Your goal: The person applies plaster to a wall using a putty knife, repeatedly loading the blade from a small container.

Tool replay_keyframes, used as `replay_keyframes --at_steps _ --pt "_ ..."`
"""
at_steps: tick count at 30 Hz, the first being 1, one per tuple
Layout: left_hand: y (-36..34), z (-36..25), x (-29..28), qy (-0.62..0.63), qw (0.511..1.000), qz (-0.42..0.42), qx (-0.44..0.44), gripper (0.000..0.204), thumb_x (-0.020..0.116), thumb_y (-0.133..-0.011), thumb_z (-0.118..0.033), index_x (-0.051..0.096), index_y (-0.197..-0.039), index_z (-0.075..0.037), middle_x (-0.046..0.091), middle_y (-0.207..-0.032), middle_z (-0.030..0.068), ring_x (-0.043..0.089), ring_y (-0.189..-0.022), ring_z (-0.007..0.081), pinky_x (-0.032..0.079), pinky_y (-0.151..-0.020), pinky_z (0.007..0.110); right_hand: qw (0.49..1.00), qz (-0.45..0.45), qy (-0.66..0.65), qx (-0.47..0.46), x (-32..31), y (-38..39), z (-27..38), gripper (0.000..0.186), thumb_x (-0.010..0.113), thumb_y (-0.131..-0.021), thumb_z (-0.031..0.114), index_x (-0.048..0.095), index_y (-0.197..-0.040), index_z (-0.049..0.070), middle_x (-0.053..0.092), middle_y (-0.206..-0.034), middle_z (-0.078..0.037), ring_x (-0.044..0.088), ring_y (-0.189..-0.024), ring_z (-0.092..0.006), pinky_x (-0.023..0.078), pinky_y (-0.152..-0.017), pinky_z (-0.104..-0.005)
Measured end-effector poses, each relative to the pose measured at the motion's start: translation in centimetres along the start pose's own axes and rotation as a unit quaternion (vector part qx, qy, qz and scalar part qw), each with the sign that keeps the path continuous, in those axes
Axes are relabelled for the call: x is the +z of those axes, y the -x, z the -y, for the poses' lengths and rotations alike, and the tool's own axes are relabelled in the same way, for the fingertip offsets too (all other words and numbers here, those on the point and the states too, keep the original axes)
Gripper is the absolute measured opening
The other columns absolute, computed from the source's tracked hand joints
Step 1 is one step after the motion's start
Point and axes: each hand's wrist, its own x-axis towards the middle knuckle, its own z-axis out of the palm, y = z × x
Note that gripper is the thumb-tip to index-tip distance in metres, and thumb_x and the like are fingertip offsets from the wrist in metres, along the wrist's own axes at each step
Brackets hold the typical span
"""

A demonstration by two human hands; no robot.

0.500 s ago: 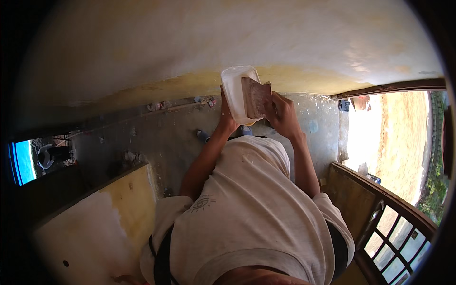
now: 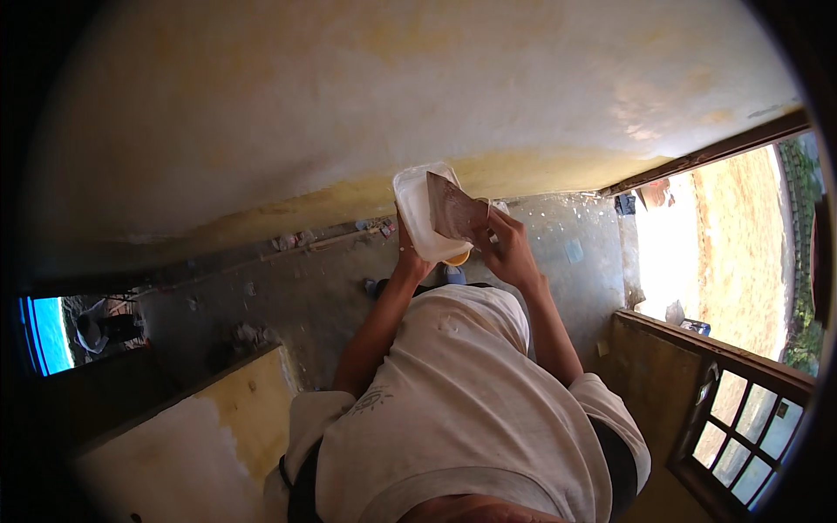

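Note:
My left hand point(image 2: 411, 258) is closed around the side of a white rectangular plastic tub point(image 2: 416, 207), tilted so its inside shows. Pale, whitish material coats the inside of the tub. In my right hand point(image 2: 513, 251) is a broad, flat putty knife point(image 2: 457, 209) with a brownish, stained blade. The blade lies over the tub's opening, close to its right edge; whether it touches the inside, I cannot tell. Both hands are in front of my body, near a wall point(image 2: 349, 105) patched in whitish and yellow.
Part of a yellow round object point(image 2: 458, 259) shows below the tub. Debris point(image 2: 296, 238) lies along the wall's foot on the grey, speckled floor point(image 2: 305, 288). A bright doorway point(image 2: 689, 227) opens at right, with a paned door point(image 2: 750, 427) near it. A low partition point(image 2: 218, 410) stands at left.
The tub and both hands sit lower in the view, and more of the wall shows above them. The putty knife has turned, its blade now slanting more across the tub.

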Motion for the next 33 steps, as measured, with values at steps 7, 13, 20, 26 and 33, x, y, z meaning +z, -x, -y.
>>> replay_keyframes --at_steps 7,13,20,26,33 --pt "0.4 -0.2 -3.7 0.046 0.998 -0.035 0.032 0.063 0.042 -0.107 -0.06 0.044 -0.152 -0.017 0.059 -0.143 0.004 0.06 -0.13 0.0237 0.053 -0.107 0.047 0.941 -0.176 -0.246 0.151 1.3 -1.5 -1.9 0.021 0.062 -0.103 0.006 0.062 -0.123 -0.002 0.071 -0.097 -0.007 0.067 -0.078 -0.0125 0.054 -0.068 -0.029" --pt "0.9 -4.3 -6.9 0.026 0.999 -0.022 0.037 0.061 0.044 -0.106 -0.059 0.046 -0.152 -0.019 0.059 -0.143 0.0008 0.06 -0.129 0.0222 0.053 -0.107 0.044 0.877 -0.311 -0.332 0.156 2.7 -6.5 -2.2 0.027 0.064 -0.103 0.011 0.059 -0.128 0.001 0.072 -0.102 -0.008 0.07 -0.083 -0.0141 0.056 -0.069 -0.03" --pt "1.6 -9.2 -10.0 0.071 0.996 -0.038 0.026 0.058 0.047 -0.105 -0.057 0.048 -0.151 -0.021 0.058 -0.146 0.0003 0.057 -0.133 0.0249 0.046 -0.114 0.048 0.822 -0.307 -0.474 0.079 4.3 -12.9 -0.4 0.013 0.065 -0.103 0.014 0.062 -0.11 0.004 0.072 -0.101 -0.006 0.068 -0.085 -0.0153 0.054 -0.072 -0.0317" --pt "3.4 -10.1 -10.6 0.061 0.997 -0.029 -0.045 0.058 0.047 -0.105 -0.057 0.05 -0.15 -0.021 0.06 -0.144 0.001 0.058 -0.132 0.0262 0.047 -0.113 0.048 0.752 -0.397 -0.515 0.106 5.2 -19.9 -5.5 0.028 0.075 -0.097 0.021 0.062 -0.114 0.003 0.069 -0.103 -0.007 0.067 -0.089 -0.0184 0.054 -0.077 -0.0362" --pt "2.1 -10.1 -10.1 0.068 0.993 0.005 -0.095 0.057 0.045 -0.107 -0.057 0.052 -0.148 -0.019 0.064 -0.137 -0.0001 0.061 -0.126 0.0215 0.051 -0.108 0.044 0.742 -0.406 -0.466 0.261 10.4 -10.1 -12.2 0.034 0.076 -0.095 0.016 0.06 -0.123 0.004 0.071 -0.106 -0.008 0.069 -0.085 -0.0191 0.057 -0.072 -0.0339"
